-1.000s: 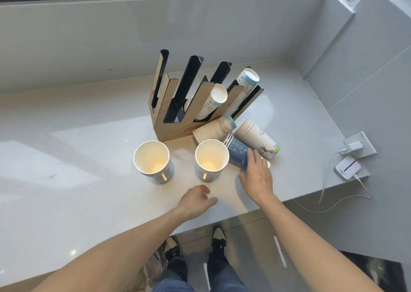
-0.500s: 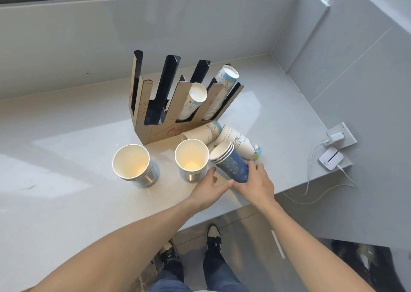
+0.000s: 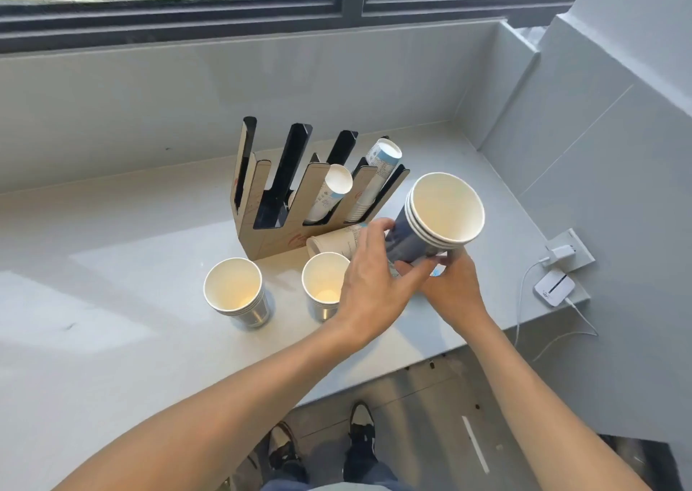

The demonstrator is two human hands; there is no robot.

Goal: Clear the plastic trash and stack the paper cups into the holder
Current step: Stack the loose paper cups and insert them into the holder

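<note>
A nested stack of blue paper cups [image 3: 436, 221] is lifted above the counter, mouth toward me. My left hand [image 3: 374, 281] wraps its side and my right hand [image 3: 455, 284] grips it from below. The cardboard cup holder [image 3: 262, 206] stands behind, with two cup stacks [image 3: 331, 195] [image 3: 378, 176] leaning in its right slots and its left slots empty. Two upright cup stacks [image 3: 234, 290] [image 3: 324, 284] stand in front of the holder. One cup [image 3: 335, 241] lies on its side at the holder's base, partly hidden by my left hand.
The grey counter [image 3: 112, 266] ends in a front edge close to my arms. A wall outlet with a white charger [image 3: 561, 253] and a small white device [image 3: 554, 288] with trailing cables sit at the right. A window runs along the back.
Both hands closed on the blue cup stack that lay on the counter and raised it, tilting its mouth toward me. The view has tilted up.
</note>
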